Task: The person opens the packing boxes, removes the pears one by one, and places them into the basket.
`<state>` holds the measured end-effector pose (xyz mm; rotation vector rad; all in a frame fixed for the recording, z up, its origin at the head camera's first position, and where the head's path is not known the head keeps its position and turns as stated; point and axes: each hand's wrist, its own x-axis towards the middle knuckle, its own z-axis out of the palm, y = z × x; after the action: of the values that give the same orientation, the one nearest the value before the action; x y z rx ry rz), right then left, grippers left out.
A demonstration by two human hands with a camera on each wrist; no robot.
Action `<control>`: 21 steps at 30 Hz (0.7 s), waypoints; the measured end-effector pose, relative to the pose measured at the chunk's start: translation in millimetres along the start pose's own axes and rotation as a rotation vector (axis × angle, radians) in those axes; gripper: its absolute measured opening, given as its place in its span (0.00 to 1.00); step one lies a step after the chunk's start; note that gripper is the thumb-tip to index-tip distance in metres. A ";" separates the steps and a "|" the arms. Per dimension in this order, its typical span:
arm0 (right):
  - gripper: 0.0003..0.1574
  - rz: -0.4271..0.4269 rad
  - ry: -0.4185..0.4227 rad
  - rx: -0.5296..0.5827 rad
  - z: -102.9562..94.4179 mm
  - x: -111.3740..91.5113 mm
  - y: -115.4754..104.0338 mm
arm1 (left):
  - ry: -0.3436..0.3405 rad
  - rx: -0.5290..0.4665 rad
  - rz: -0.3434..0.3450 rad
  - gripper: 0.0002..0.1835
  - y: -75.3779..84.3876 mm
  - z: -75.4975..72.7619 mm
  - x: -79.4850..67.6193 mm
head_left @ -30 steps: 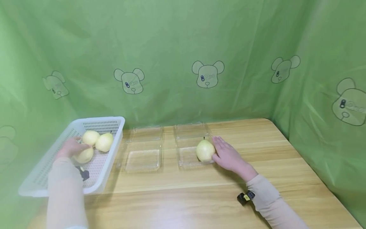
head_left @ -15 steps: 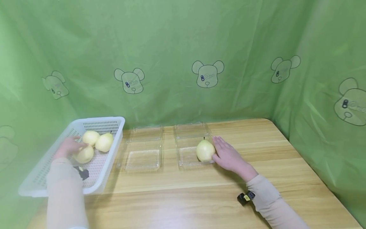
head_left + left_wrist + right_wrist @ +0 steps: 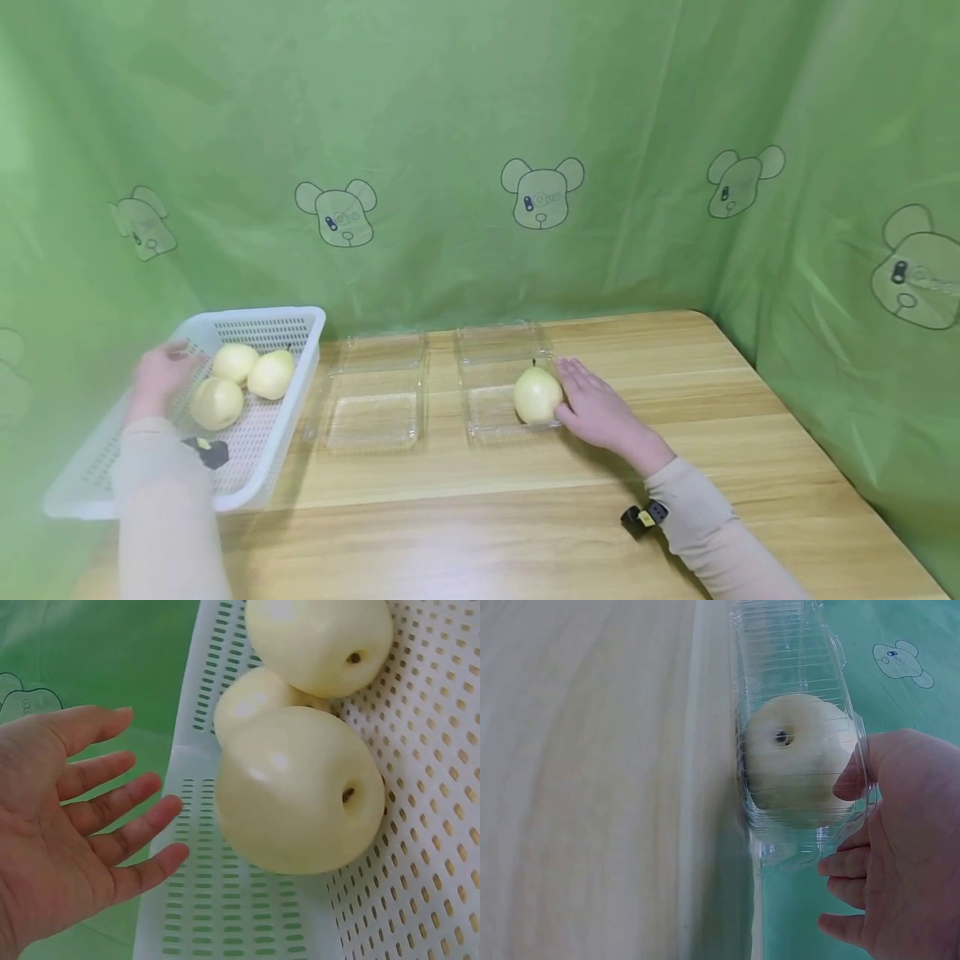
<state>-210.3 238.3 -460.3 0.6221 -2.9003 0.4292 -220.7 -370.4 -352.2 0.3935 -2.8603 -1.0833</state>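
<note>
In the head view my left hand (image 3: 161, 375) is over the left part of the white basket (image 3: 272, 471), fingers spread and holding nothing. In the left wrist view the nearest pear (image 3: 300, 791) lies apart from the fingertips, with two more pears (image 3: 236, 362) (image 3: 271, 374) touching it or close by. My right hand (image 3: 596, 408) grips the right wall of a clear plastic clamshell box (image 3: 487, 408), thumb over the rim and fingers outside. One pale green pear (image 3: 537, 395) stands in this box, stem up, by the thumb.
A second clear clamshell box (image 3: 375, 417) lies with its lid back between the basket and the right box. Green curtains (image 3: 435, 250) close off the back and sides of the wooden table (image 3: 480, 517). Each wrist wears a small black camera (image 3: 637, 521).
My left hand has let go of the front pear and drawn back to the left, leaving it in the basket. My right hand and its pear stay in place.
</note>
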 end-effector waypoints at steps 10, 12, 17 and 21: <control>0.44 0.002 -0.012 -0.006 1.7 0.2 0.1 | 0.136 -0.101 0.045 0.35 -0.3 -3.7 -2.5; 0.44 0.002 -0.013 -0.008 2.8 0.6 0.9 | 0.130 -0.113 0.039 0.35 2.0 -5.6 -4.5; 0.44 0.000 -0.005 -0.015 3.4 1.6 2.5 | 0.120 -0.136 0.033 0.36 12.3 -10.0 -8.1; 0.44 0.002 -0.010 -0.017 1.5 1.5 2.0 | 0.128 -0.145 0.036 0.37 19.5 -11.5 -11.1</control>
<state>-212.6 239.0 -461.9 0.6200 -2.9113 0.4028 -212.6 -360.9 -330.4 0.3849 -2.6480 -1.2036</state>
